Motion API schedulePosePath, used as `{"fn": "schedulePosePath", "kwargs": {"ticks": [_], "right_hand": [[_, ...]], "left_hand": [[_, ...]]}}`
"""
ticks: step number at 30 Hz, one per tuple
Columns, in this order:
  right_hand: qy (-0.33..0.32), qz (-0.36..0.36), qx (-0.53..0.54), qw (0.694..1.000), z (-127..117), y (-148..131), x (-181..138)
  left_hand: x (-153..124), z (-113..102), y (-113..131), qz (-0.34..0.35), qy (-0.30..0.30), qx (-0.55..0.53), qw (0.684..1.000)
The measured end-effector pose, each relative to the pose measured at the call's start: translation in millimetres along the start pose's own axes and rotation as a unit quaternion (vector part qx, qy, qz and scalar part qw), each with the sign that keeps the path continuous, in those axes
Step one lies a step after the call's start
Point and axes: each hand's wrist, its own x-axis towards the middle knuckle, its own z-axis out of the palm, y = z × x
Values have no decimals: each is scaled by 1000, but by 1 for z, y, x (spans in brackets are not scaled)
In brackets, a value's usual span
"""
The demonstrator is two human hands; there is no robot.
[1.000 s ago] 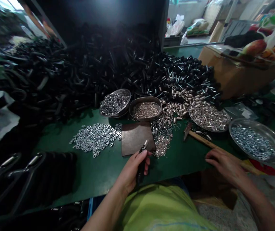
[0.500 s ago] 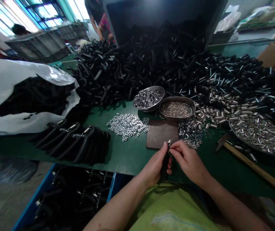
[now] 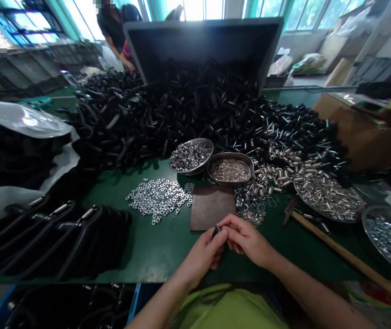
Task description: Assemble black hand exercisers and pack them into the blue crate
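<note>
While both hands meet just above the near edge of the green tabletop [image 3: 168, 237], I see a small black handle piece with a metal end [image 3: 217, 230] pinched between them. My left hand [image 3: 202, 256] has its fingers wrapped shut on it from below; my right hand [image 3: 246, 240] closes its fingertips on the top end, likely steadying it. Just beyond lies a brown square pad [image 3: 211, 205], flanked by loose silver washers [image 3: 159, 198] and two round metal dishes of small hardware [image 3: 191, 156], kept within reach. No writing is readable.
</note>
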Motion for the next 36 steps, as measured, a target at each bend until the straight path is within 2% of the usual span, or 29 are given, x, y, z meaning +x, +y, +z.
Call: {"fn": "schedulePosePath", "kwargs": {"ticks": [2, 3, 5, 6, 9, 12, 16, 21, 24, 26, 27, 28, 30, 32, 34, 36], "right_hand": [[11, -20, -89, 996, -22, -5, 5], [45, -34, -166, 985, -38, -9, 8], [155, -53, -338, 927, -81, -16, 18], [219, -55, -419, 879, -106, -19, 23], [343, -32, -499, 795, -180, -25, 42], [409, -15, -543, 733, -233, -24, 62], [406, -13, -597, 692, -262, -19, 83], [376, -32, -623, 685, -270, -24, 83], [380, -57, -612, 691, -258, -32, 70], [376, -87, -592, 708, -231, -35, 56], [368, -112, -569, 727, -210, -36, 47], [344, -142, -537, 757, -185, -37, 37], [288, -180, -422, 840, -129, -36, 19], [229, -217, -329, 890, -74, -33, 6], [176, -247, -297, 905, -32, -29, 0], [148, -274, -300, 902, -6, -25, 2]], "left_hand": [[2, 0, 2, -46, -4, -57, 997], [4, -1, 3, -61, 3, -87, 994], [7, -4, 5, -67, 29, -137, 988], [9, -6, 5, -65, 42, -156, 985], [12, -12, 6, -54, 78, -187, 978], [14, -13, 7, -39, 88, -204, 974], [15, -10, 8, -38, 83, -239, 967], [19, -17, 13, -56, 105, -313, 942], [20, -25, 15, -54, 83, -383, 919], [21, -29, 16, -42, 63, -414, 907], [22, -29, 16, -36, 61, -421, 904], [23, -29, 16, -31, 63, -425, 903], [25, -27, 15, -27, 67, -424, 903], [25, -23, 15, -21, 61, -419, 906], [24, -17, 15, -8, 55, -410, 910], [22, -12, 14, 10, 71, -399, 914]]}}
